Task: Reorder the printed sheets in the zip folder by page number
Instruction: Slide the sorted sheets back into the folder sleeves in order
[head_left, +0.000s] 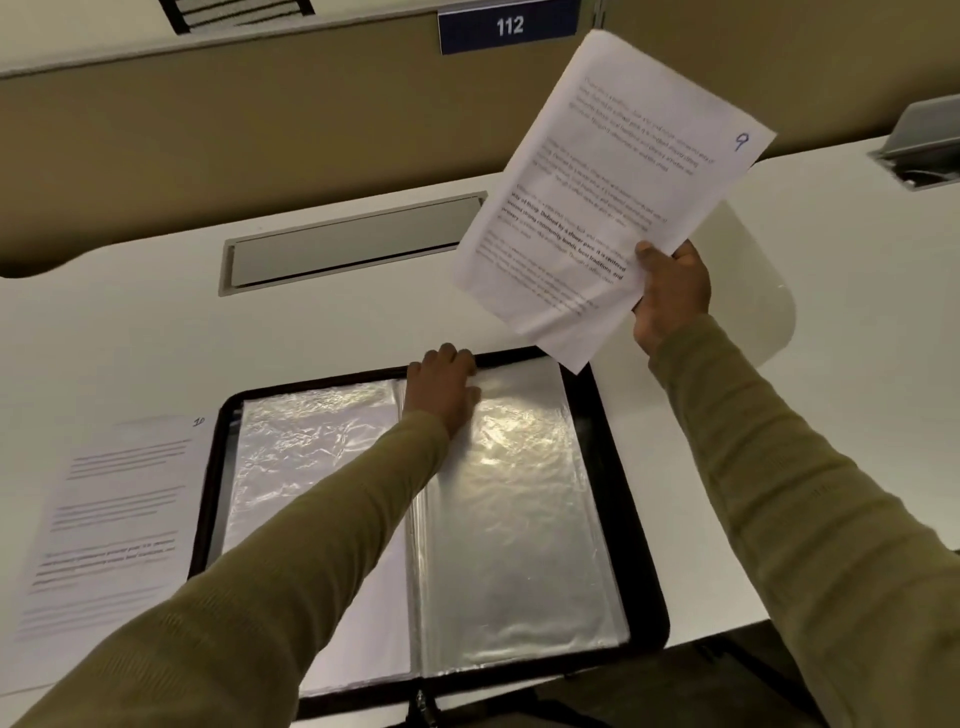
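The zip folder (631, 519) is being kept open flat on the white desk (841, 415), its black zipped border framing two shiny, crinkled clear sleeves. The left sleeve (311, 431) is showing white paper beneath; the right sleeve (519, 519) is looking grey and glossy.

A printed sheet (608, 171), hand-numbered 9 in blue at its top corner, is being held in the air at about 1 o'clock from the folder, tilted and slightly creased. It is being gripped at its lower edge by the right hand (670, 291), thumb on the printed face and the other fingers hidden behind the paper. Its lowest corner is overlapping the folder's far right corner in the view.

The left hand (441, 395) is being rested at the folder's 12 o'clock edge, beside the spine, fingers bent down onto the top of the right sleeve (whether the plastic is being pinched cannot be told).

A second sheet (114, 514), numbered 10, is lying flat at the folder's 9 o'clock, just beside its border. Bare desk is showing at 3 o'clock, and a closed grey cable flap (353, 241) is set in the desk at 12 o'clock.
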